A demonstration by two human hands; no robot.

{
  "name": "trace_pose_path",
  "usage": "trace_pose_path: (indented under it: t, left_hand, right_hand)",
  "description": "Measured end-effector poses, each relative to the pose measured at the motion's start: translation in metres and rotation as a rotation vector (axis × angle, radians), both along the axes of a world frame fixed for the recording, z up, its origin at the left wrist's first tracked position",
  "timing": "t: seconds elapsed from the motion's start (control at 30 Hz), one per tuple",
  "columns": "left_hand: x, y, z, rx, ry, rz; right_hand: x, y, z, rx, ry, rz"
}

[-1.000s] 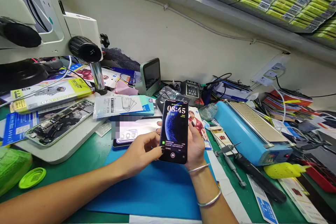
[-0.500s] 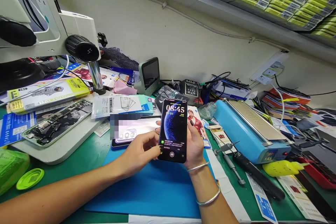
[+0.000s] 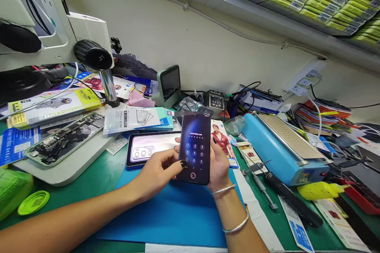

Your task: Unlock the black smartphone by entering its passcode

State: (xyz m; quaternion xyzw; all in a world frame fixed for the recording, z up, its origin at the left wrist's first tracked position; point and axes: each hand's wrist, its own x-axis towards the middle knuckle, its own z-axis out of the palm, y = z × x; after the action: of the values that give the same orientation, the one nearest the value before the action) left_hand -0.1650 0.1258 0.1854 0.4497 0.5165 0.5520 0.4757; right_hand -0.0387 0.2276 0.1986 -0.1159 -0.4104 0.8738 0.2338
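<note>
A black smartphone (image 3: 194, 154) stands tilted up above the blue mat (image 3: 166, 213), its lit screen showing a number keypad with a row of dots above. My right hand (image 3: 220, 162) wraps round it from the right and behind, thumb along the right edge, fingertips showing at the left edge. At the lower left, my left hand (image 3: 162, 170) has its fingers curled against the phone's side and its thumb over the bottom of the screen; the finger ends are partly hidden. Behind the left hand lies a second phone (image 3: 157, 147) with a pale pinkish face and camera rings pictured on it.
An opened phone (image 3: 67, 138) with bare circuitry rests on a white microscope base (image 3: 74, 166) at left. To the right stand a blue heating plate machine (image 3: 273, 150), a black pen-shaped tool (image 3: 293, 199) and a yellow bottle (image 3: 320, 190). A small grey-green monitor (image 3: 169, 85) stands behind.
The phone's screen has switched from a lock screen showing 08:45 to a number keypad. My left thumb has shifted slightly up at the screen's lower left. The right hand keeps its hold.
</note>
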Motion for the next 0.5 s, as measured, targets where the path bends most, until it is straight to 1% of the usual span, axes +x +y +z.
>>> trace_pose_path:
  t: [0.13, 0.27, 0.43, 0.5]
  left_hand:
    - [0.0, 0.0, -0.001, -0.015, 0.026, 0.032]
    - [0.0, 0.0, -0.002, -0.014, 0.016, 0.033]
    - [0.0, 0.002, -0.01, 0.012, -0.016, 0.024]
    - [0.0, 0.002, -0.011, 0.02, -0.014, 0.018]
  right_hand:
    - [0.0, -0.001, -0.001, -0.007, -0.023, 0.002]
    - [-0.001, -0.002, -0.001, -0.03, 0.0, 0.021]
    - [-0.002, -0.002, 0.002, -0.041, -0.013, 0.002]
    - [-0.002, -0.002, 0.002, -0.04, -0.009, 0.004]
